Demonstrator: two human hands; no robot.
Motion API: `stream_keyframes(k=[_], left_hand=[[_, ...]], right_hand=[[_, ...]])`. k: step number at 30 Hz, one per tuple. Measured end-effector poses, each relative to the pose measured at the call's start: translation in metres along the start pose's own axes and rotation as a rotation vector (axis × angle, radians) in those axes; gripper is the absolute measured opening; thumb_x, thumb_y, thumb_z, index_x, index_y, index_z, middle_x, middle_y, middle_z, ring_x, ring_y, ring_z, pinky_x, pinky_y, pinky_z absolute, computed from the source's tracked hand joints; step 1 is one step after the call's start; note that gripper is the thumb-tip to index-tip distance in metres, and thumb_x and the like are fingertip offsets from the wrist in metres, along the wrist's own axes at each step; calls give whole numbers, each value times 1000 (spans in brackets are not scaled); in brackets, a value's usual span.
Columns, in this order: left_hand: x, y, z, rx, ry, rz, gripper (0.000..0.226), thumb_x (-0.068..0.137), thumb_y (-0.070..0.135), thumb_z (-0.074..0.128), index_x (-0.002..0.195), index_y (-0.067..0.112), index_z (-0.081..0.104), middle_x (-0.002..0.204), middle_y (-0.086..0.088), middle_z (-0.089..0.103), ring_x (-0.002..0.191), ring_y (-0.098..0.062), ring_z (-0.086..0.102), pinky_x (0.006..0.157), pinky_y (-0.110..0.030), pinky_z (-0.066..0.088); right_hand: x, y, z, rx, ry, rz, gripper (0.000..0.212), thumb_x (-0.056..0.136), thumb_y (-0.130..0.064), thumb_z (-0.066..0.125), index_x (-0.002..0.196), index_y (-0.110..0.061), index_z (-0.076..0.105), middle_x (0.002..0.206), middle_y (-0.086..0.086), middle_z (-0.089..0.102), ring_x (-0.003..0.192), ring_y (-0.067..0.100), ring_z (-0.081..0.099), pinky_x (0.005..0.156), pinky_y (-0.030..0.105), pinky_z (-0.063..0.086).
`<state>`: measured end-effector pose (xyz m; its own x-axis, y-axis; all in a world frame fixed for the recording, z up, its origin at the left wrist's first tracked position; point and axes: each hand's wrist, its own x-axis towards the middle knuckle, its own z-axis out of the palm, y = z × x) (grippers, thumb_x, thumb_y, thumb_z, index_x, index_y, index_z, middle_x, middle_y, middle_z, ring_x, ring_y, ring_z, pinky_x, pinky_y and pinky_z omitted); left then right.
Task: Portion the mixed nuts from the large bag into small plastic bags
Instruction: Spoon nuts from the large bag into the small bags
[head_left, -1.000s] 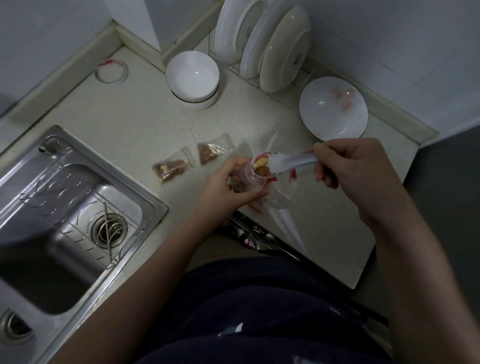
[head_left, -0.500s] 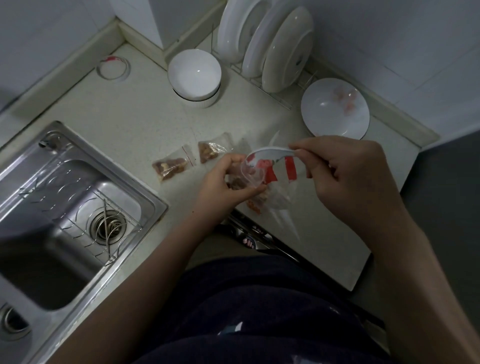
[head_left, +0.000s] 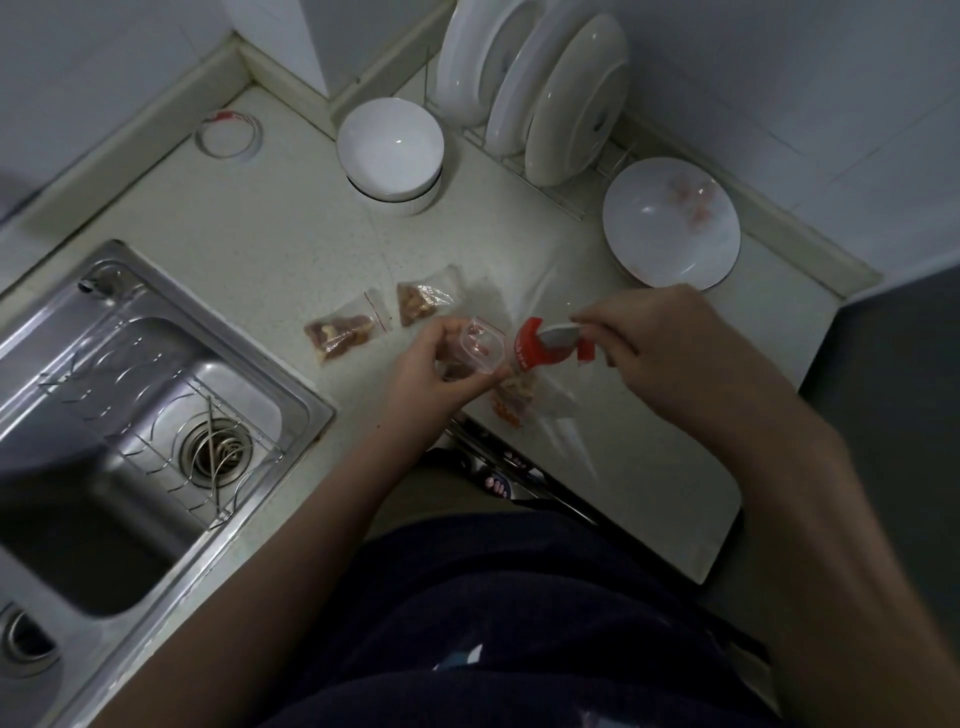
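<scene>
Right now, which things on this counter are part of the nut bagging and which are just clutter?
In the job: left hand holding open small bag, right hand holding white spoon, large nut bag, filled small bags.
Lying about: stacked white bowls, racked plates, floral dish, tape roll, sink.

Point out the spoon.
Head view, centre: the spoon is pinched in the right hand, just right of the small bag the left hand holds.

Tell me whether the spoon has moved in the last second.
Yes. The spoon has turned over and its bowl has drawn slightly right, away from the filled bags on the counter.
</scene>
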<state>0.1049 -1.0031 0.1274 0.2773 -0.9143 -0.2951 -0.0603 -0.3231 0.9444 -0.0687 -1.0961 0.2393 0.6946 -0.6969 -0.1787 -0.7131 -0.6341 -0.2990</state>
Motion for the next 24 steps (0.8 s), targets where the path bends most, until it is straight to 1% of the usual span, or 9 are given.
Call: stream_keyframes(k=[2,4,7,9,13,15,17,20,24], left_hand=[[0,-2,-1,6,0,-7,41,79,15,78,114,10,59,105,4,68,95,-4,65,82,-19,55],[1,-5,-2,-4,5,-9,43,78,17,78,115,10,59,106,4,68,95,-2,65,81,-18,55],[1,-7,-3,-1,23,-2,44,77,18,79,115,10,59,105,5,68,92,3,65,78,-12,52],[1,-8,-5,8,34,0,43,77,17,80,115,9,59,104,5,69,92,3,65,77,-11,51],[1,-12,-8,26,46,-11,42,77,17,80,113,10,60,100,7,69,88,6,65,73,-9,50],[0,-13,-9,33,49,-18,39,77,17,81,111,13,60,98,8,69,87,6,65,72,-9,50],[0,-15,-11,36,48,-22,36,77,16,81,107,18,60,97,9,69,86,7,65,71,-8,50],[0,-15,-13,53,47,-20,34,77,18,80,102,27,58,96,13,68,87,8,64,72,-7,49],[1,-18,-15,56,47,-30,35,78,16,80,105,19,59,96,11,68,86,8,64,72,-8,50]], right_hand=[[13,-3,14,-113,-123,-40,21,98,-13,46,108,-12,65,96,6,65,86,23,60,75,34,50],[27,-7,28,-249,-231,-59,23,98,-10,44,113,-13,61,104,5,64,94,21,61,69,26,42],[44,-8,44,-354,-320,5,20,95,-3,43,83,-8,58,86,5,58,91,24,63,64,27,36],[52,-5,49,-328,-390,76,33,90,1,45,60,-11,38,74,4,44,88,23,61,69,30,41],[57,3,57,-173,-369,174,45,81,11,48,52,-20,32,67,3,43,80,27,57,74,33,44],[57,8,64,-207,-420,254,35,86,9,47,57,-12,44,81,11,59,91,31,63,76,34,46],[58,13,74,-221,-392,313,17,92,-2,47,83,-1,61,95,16,64,97,33,63,72,35,45],[57,21,87,-186,-462,380,26,94,-3,44,115,1,60,116,20,61,111,34,58,88,38,46],[56,47,97,-55,-507,373,31,93,-15,53,122,-5,59,120,16,60,108,29,60,91,33,48]])
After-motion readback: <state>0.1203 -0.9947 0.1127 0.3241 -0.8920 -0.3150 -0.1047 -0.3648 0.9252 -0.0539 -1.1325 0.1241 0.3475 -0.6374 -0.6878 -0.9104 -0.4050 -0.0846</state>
